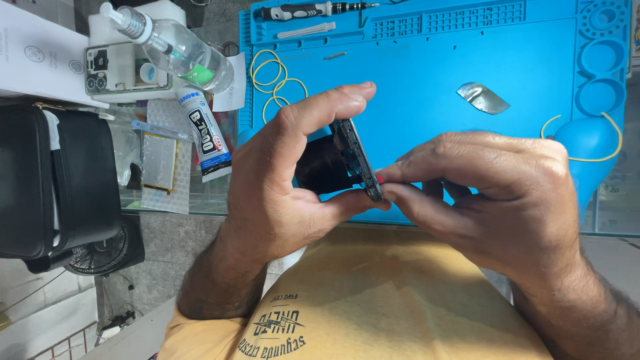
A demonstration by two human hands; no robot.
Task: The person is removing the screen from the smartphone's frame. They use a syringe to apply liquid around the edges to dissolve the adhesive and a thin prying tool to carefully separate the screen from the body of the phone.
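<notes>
My left hand (280, 173) grips a dark phone (347, 160) held edge-on, thumb at its lower corner and forefinger over its top. My right hand (493, 193) pinches the phone's lower edge between thumb and fingertips, where a small red piece (380, 179) shows. Both hands hover above the near edge of a blue work mat (427, 67).
On the mat lie a screwdriver (313, 10), a white pry tool (307, 30), yellow rubber bands (273, 77) and a thin metal pick (483, 98). To the left sit a clear squeeze bottle (177, 47), a glue tube (207, 133), an opened phone body (117, 70) and a black case (53, 180).
</notes>
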